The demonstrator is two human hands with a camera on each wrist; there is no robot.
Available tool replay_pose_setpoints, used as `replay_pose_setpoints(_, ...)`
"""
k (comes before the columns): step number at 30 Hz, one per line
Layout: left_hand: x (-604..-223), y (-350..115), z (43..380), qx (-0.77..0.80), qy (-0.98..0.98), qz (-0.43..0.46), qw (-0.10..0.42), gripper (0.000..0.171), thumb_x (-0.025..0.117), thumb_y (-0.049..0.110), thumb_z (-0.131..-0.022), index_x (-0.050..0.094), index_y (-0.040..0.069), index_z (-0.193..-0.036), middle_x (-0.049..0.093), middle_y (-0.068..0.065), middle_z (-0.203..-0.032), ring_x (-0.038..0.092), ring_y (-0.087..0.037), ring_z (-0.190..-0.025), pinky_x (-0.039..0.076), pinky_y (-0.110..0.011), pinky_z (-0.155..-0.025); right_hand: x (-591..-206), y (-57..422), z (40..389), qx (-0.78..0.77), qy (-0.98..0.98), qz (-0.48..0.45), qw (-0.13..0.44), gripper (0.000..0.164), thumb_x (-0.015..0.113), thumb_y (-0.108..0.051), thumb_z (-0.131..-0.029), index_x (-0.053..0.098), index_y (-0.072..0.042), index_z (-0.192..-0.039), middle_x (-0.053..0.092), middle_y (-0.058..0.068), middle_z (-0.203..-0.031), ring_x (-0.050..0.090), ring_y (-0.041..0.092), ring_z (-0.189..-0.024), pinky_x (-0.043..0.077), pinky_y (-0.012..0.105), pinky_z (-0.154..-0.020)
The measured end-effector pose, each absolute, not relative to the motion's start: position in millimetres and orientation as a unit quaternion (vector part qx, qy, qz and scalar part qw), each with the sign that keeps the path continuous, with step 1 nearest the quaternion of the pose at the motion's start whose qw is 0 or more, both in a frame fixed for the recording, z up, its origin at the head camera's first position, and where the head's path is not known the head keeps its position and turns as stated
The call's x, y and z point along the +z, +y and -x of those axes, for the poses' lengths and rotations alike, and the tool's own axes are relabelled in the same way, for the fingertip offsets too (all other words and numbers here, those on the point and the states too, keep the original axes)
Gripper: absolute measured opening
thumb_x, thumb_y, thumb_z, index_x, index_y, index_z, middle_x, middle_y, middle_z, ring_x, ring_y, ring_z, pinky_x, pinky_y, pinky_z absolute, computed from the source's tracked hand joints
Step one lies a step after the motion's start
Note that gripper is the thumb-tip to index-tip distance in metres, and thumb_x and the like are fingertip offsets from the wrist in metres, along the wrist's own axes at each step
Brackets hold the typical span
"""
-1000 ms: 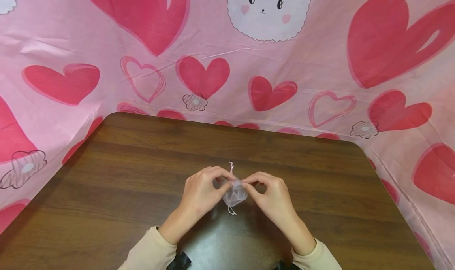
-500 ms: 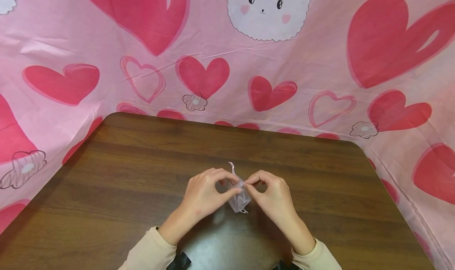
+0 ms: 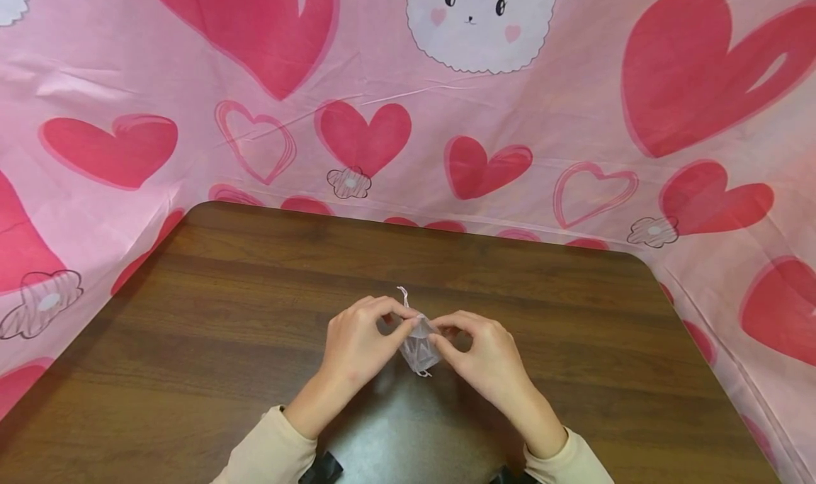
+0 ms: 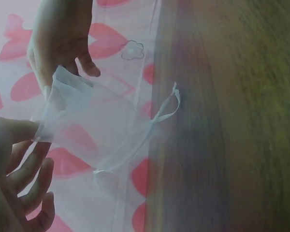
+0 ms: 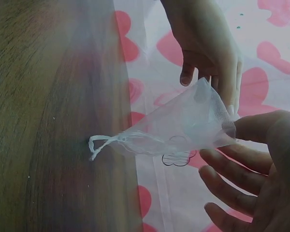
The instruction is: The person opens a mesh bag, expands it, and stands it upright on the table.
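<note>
A small sheer white drawstring pouch [image 3: 419, 351] hangs between the two hands over the table. My left hand [image 3: 360, 339] pinches one corner of its upper edge between thumb and forefinger. On the other side, my right hand [image 3: 487, 346] pinches the opposite corner the same way. Seen from the left wrist, the pouch [image 4: 96, 125] spreads out see-through, with a paler patch near the held edge. A looped white cord [image 5: 100, 142] dangles from its narrow end in the right wrist view. Another cord end [image 3: 404, 294] sticks up beyond the left fingertips in the head view.
A dark brown wooden table [image 3: 255, 278] with rounded far corners lies beneath the hands. Behind it and along both sides hangs a pink cloth [image 3: 395, 66] printed with hearts. Black straps [image 3: 321, 468] show at the cuffs of the beige sleeves [image 3: 274, 448].
The pouch first swung right and tilted, then came back left. Both hands keep near the same place; the fingertips shift along the pouch's edge and now stand slightly farther apart.
</note>
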State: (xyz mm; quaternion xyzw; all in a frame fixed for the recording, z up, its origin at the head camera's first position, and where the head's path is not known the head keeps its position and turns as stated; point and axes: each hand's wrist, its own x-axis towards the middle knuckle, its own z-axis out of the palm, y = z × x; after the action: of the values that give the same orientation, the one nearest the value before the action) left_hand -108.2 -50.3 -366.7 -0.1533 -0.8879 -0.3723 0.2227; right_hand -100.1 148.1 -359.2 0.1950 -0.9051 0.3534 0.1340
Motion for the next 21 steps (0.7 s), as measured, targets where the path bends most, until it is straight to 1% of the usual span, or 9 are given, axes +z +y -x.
replay_pose_setpoints(2,-367.0,-50.7,108.6,-0.375,-0.888,0.146,0.223,0.011,0.085,0.03,-0.079,0.078,0.031,-0.087,0.058,0.011,-0.068,0.048,-0.002,-0.061,0.037,-0.028,-0.054,-358.8,148.4,100.2,0.347,-0.907,-0.193,0.139,0.014,0.082,-0.012,-0.081,0.077,-0.019,-0.091,0.069,-0.016,-0.084,0.065,0.006,-0.078,0.052,0.035,-0.068)
replay_pose_setpoints(4,-367.9,-51.0,109.2,-0.377,-0.888,0.141,0.223,0.011,0.085,0.029,-0.079,0.078,0.031,-0.087,0.06,0.01,-0.069,0.051,-0.005,-0.061,0.038,-0.028,-0.055,-358.4,149.0,101.1,0.343,-0.907,-0.193,0.152,0.013,0.082,-0.01,-0.08,0.078,-0.018,-0.089,0.071,-0.015,-0.086,0.067,0.006,-0.081,0.054,0.037,-0.071)
replay_pose_setpoints(6,-367.9,-51.1,109.3,-0.376,-0.89,0.136,0.221,0.011,0.085,0.029,-0.078,0.078,0.031,-0.086,0.061,0.01,-0.069,0.052,-0.006,-0.061,0.038,-0.029,-0.055,-358.0,149.7,102.4,0.341,-0.905,-0.192,0.165,0.013,0.082,-0.008,-0.08,0.079,-0.018,-0.088,0.072,-0.014,-0.087,0.069,0.006,-0.084,0.054,0.037,-0.073)
replay_pose_setpoints(9,-367.7,-50.9,109.4,-0.374,-0.892,0.131,0.218,0.012,0.085,0.027,-0.078,0.078,0.032,-0.085,0.061,0.011,-0.069,0.056,-0.009,-0.062,0.039,-0.03,-0.056,-357.7,150.3,103.7,0.341,-0.903,-0.192,0.18,0.014,0.082,-0.006,-0.079,0.079,-0.017,-0.086,0.072,-0.013,-0.085,0.069,0.006,-0.083,0.054,0.036,-0.07)
replay_pose_setpoints(14,-367.6,-50.9,108.8,-0.37,-0.893,0.134,0.216,0.016,0.086,0.023,-0.076,0.076,0.033,-0.084,0.059,0.015,-0.07,0.058,-0.008,-0.066,0.04,-0.03,-0.057,-357.5,150.3,103.7,0.348,-0.899,-0.189,0.188,0.015,0.083,-0.004,-0.078,0.079,-0.017,-0.085,0.072,-0.012,-0.082,0.066,0.005,-0.076,0.051,0.035,-0.063)
replay_pose_setpoints(21,-369.1,-51.2,109.1,-0.368,-0.894,0.14,0.215,0.02,0.088,0.024,-0.074,0.074,0.033,-0.084,0.061,0.02,-0.073,0.057,-0.002,-0.071,0.043,-0.031,-0.061,-357.9,149.6,103.3,0.351,-0.896,-0.186,0.199,0.016,0.085,-0.004,-0.075,0.079,-0.018,-0.083,0.072,-0.013,-0.08,0.066,0.005,-0.075,0.05,0.035,-0.06)
